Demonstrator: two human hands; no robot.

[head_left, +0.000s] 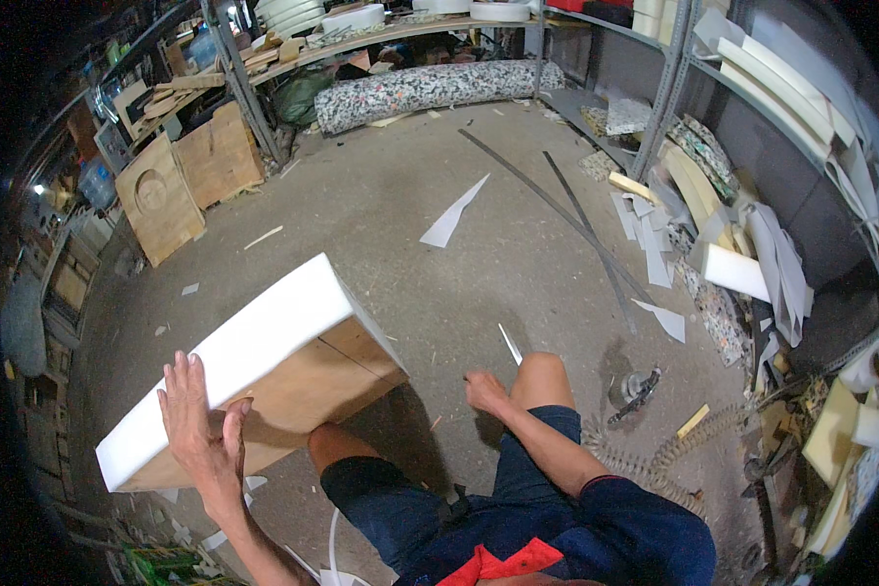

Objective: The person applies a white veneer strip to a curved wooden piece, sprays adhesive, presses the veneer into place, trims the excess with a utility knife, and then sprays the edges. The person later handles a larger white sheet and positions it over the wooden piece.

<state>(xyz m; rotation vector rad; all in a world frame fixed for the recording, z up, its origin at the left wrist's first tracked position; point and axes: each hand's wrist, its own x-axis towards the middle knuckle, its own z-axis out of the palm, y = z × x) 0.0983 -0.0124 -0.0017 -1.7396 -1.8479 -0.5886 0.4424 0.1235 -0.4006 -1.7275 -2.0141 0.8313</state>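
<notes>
The left grip (201, 430) is spread open, fingers lying flat on the white foam (273, 317) that covers one wooden piece (332, 386); the thumb stands out over the wood. This piece sits under the left grip and slants away ahead and to its right. The right grip (485, 390) is closed, its fingers curled in; whether anything is inside I cannot tell. It lies well to the right of the left grip, apart from the wooden piece.

Just ahead of the right grip is one thin white strip (510, 344), close by the right knee (540, 379). The left knee (330, 439) comes up between the grips, against or very near the wood.

Farther ahead of the right grip, two long dark strips (532, 188) cross on the floor (361, 220), with two white pointed scraps (454, 213), one on either side. To its right lie one tool (638, 396), one yellow piece (693, 421) and a coiled hose (640, 467).

Well ahead of the left grip, two wooden panels (166, 220) lean side by side; beyond both grips lies one speckled roll (420, 96).
</notes>
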